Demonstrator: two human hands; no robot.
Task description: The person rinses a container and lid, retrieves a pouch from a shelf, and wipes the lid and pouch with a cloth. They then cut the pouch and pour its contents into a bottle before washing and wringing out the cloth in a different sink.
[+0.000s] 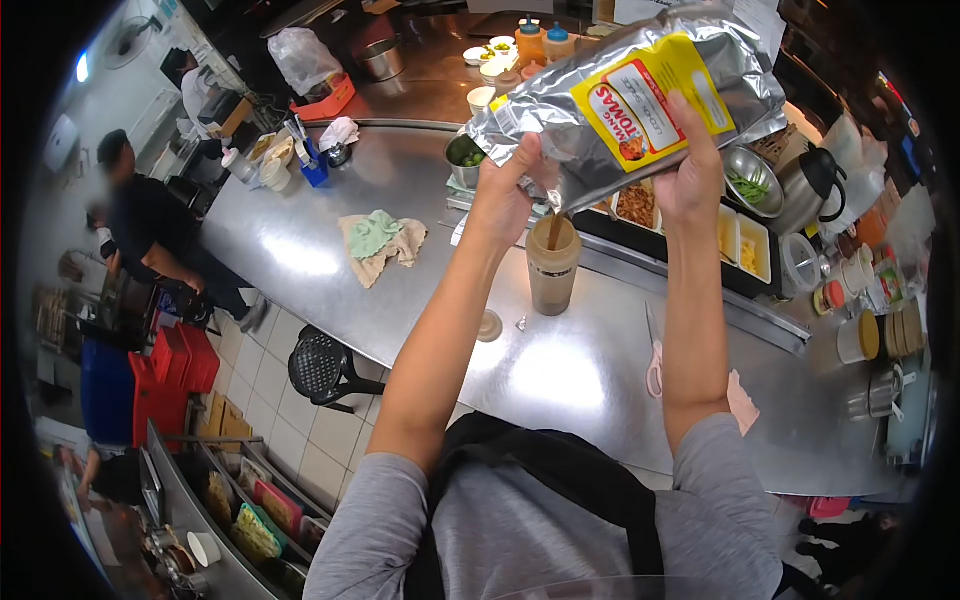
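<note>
A large silver foil pouch (pixel 560 150) with a yellow and red label is tilted in both my hands above the steel counter. My left hand (pixel 508 185) grips its lower corner, close to the cut opening. Higher up the pouch, my right hand (pixel 692 165) holds the label side and underside. A brown stream runs from the opening into the mouth of a translucent squeeze bottle (pixel 552 275), which stands upright on the counter. Beside the bottle lie a round beige cap (pixel 489 326) and a small foil scrap (pixel 521 323).
Pink-handled scissors (pixel 654 370) lie on the counter (pixel 300 240) to the right. A green cloth (pixel 374 236) rests on a beige one. Food trays (pixel 752 250) line the back right, near a steel jug (pixel 808 180). Two people stand at the left beyond a black stool (pixel 325 365).
</note>
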